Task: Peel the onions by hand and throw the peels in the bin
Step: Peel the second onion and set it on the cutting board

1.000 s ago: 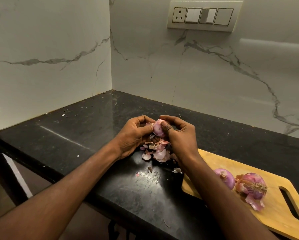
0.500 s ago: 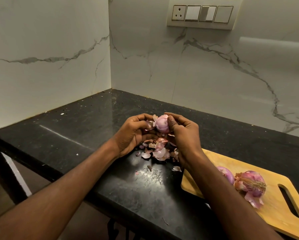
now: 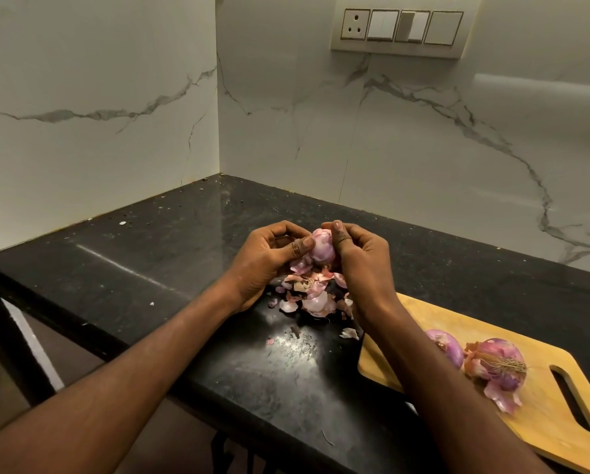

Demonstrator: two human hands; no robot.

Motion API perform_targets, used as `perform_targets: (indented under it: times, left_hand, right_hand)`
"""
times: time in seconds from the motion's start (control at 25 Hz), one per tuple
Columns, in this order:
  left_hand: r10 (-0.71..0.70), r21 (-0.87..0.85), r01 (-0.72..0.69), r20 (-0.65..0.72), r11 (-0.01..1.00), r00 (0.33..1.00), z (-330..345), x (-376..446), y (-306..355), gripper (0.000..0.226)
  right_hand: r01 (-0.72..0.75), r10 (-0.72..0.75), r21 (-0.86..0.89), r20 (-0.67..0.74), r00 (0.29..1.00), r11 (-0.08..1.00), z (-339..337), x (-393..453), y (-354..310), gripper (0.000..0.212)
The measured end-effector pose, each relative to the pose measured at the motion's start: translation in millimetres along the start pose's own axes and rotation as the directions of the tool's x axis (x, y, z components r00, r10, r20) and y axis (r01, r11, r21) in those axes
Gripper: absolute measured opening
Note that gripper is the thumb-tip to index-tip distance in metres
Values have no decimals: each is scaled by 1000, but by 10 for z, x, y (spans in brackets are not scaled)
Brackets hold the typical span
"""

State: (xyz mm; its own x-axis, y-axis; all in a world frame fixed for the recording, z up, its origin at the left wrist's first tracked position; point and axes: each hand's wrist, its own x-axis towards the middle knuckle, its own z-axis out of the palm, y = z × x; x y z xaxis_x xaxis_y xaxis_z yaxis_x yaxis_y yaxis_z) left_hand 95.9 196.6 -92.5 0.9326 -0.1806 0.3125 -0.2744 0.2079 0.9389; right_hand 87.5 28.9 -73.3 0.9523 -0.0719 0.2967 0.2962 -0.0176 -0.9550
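Note:
A small pink onion (image 3: pixel 322 246) is held above the black counter between both hands. My left hand (image 3: pixel 266 261) curls round its left side, thumb pressed on the skin. My right hand (image 3: pixel 360 258) grips its right side with the thumb on top. A loose flap of peel hangs under the onion. Beneath the hands lies a pile of pink and white peels (image 3: pixel 312 295). Two more onions sit on the wooden cutting board (image 3: pixel 543 419): one (image 3: pixel 447 347) partly hidden by my right forearm, the other (image 3: pixel 500 366) with loose skin hanging off. No bin is in view.
The black stone counter (image 3: pixel 150 268) runs into a corner of white marble walls. A switch panel (image 3: pixel 403 27) is on the back wall. Small peel scraps (image 3: pixel 349 333) lie near the board. The counter's front edge drops off at the lower left.
Both hands have lifted the onion slightly and turned it; more of its pink surface shows between the thumbs. The peel pile and the board's onions are unchanged.

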Motion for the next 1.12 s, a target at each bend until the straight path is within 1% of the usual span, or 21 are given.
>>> perform_targets:
  times: [0.12, 0.2, 0.28, 0.4, 0.56, 0.68, 0.8, 0.92, 0.96, 1.04, 1.12]
  left_hand:
    - [19, 50, -19, 9, 999, 1000, 3, -4, -1, 26]
    - [31, 83, -32, 16, 996, 999, 16, -14, 13, 26]
    - [28, 108, -33, 47, 994, 998, 31, -38, 33, 27]
    - [37, 160, -46, 60, 986, 998, 31, -58, 46, 28]
    - [18, 185, -22, 25, 983, 1000, 25, -47, 21, 25]
    - [10, 208, -10, -2, 978, 1000, 30, -35, -6, 27]
    - [12, 246, -7, -21, 969, 1000, 46, -27, -29, 24]
    - [50, 276, -29, -67, 961, 996, 0, -2, -53, 15]
    - [52, 257, -31, -75, 966, 996, -18, 11, -61, 11]
    - [2, 167, 6, -48, 986, 999, -34, 15, -43, 6]
    - [-64, 83, 62, 13, 995, 998, -23, 14, -12, 17]
  right_hand:
    - [57, -57, -95, 2, 998, 994, -13, 8, 4, 29]
    - [123, -125, -191, 5, 992, 974, -17, 4, 16, 31]
    - [157, -159, -247, 11, 987, 956, -29, 7, 26, 32]
    - [170, -165, -282, 40, 985, 944, -41, -4, 33, 33]
    - [248, -220, -327, 121, 968, 912, -11, -35, 18, 25]
    - [287, -249, -336, 151, 957, 897, 19, -70, 17, 20]
    - [308, -262, -355, 171, 950, 883, 23, -78, 7, 19]
    - [280, -242, -315, 153, 958, 907, 38, -77, 2, 22]
    - [260, -229, -299, 135, 964, 918, 37, -71, 2, 24]
    - [214, -198, -266, 87, 976, 940, 21, -53, 12, 27]
    - [136, -130, -192, 45, 990, 972, -6, -26, 16, 31]
